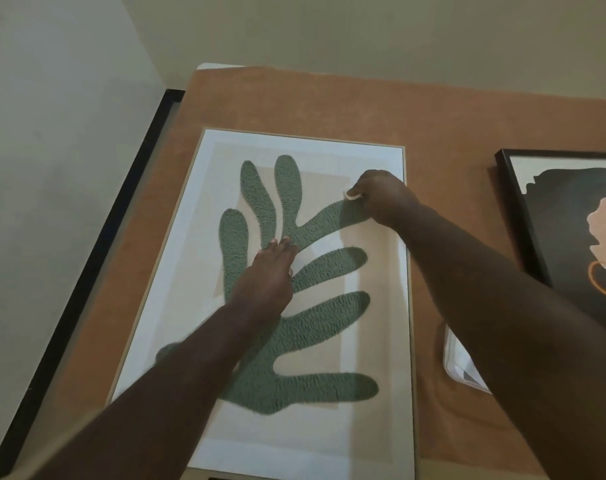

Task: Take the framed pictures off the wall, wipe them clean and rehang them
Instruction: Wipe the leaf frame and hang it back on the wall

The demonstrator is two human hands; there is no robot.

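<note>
Head view, looking down. Leaf picture lies flat, face up, on an orange-brown cloth that covers the surface under it; whether that surface is a worktop or a bed cannot be told. Thin pale wood frame, white border, beige panel inside, and a large green textured leaf shape with rounded lobes fanning to the far side and to the right.

Left hand rests flat on the middle of the picture, fingers straight and together, tips on the green shape. Right hand sits near the far right corner of the picture, fingers curled, pinching a small white wad against the surface. The hands are well apart.

Second picture, black frame, dark ground with a pink shape and an orange ring, lies to the right, apart from the first; cut off by the right edge. A white object lies between the two pictures, mostly hidden by the right forearm; cannot identify it. Near edge of the leaf picture is cut off by the bottom of the view. A black strip runs along the left side of the cloth beside the wall.
</note>
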